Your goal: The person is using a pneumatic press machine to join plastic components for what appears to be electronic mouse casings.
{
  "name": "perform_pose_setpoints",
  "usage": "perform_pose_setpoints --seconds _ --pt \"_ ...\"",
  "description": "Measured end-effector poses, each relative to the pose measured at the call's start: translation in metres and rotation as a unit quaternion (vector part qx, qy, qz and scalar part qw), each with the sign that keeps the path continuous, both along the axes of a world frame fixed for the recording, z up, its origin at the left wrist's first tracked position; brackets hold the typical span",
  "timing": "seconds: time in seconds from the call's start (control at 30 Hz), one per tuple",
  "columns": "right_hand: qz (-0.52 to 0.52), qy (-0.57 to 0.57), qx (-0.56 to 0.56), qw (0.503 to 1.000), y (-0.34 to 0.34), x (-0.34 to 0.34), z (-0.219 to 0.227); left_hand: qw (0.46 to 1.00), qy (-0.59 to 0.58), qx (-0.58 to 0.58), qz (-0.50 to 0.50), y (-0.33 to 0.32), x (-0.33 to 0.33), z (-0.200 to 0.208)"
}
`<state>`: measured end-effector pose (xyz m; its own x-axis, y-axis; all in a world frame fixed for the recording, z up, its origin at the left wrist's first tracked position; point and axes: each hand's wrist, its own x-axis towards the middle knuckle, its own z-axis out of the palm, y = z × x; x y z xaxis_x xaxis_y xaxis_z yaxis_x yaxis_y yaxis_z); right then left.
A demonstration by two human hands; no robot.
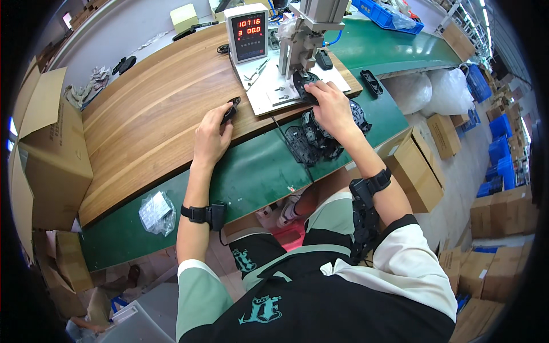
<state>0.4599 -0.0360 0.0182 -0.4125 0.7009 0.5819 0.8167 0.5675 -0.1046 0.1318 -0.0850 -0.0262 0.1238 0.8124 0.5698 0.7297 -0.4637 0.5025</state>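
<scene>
My left hand [211, 136] rests over the wooden board with its fingers closed around a small black plastic part [231, 110]. Under the head of a metal press [298, 51], my right hand [331, 108] grips a black curved plastic housing [303, 86] at its near edge. The press stands on a white base plate [269, 97], where a few small metal bits lie. Just below my right hand sits a pile of black plastic housings [300, 146], partly covered by my forearm. Another black piece [323, 59] lies at the back right of the base plate.
A controller box [249, 37] with a lit red display stands left of the press. On the green bench are a black oval shell [372, 83] and a clear plastic bag [157, 212]. Cardboard boxes flank both sides; a blue crate [389, 16] sits at the back.
</scene>
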Motion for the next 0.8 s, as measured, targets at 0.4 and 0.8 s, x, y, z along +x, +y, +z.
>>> perform_pose_setpoints --seconds 0.4,0.8 --pt "-0.009 -0.040 -0.051 0.998 -0.001 -0.001 0.008 0.999 -0.012 0.030 -0.001 -0.001 0.000 0.000" --pt "-0.007 -0.046 -0.068 0.997 0.000 -0.003 0.013 0.998 -0.046 -0.014 0.028 0.001 -0.002 -0.008"
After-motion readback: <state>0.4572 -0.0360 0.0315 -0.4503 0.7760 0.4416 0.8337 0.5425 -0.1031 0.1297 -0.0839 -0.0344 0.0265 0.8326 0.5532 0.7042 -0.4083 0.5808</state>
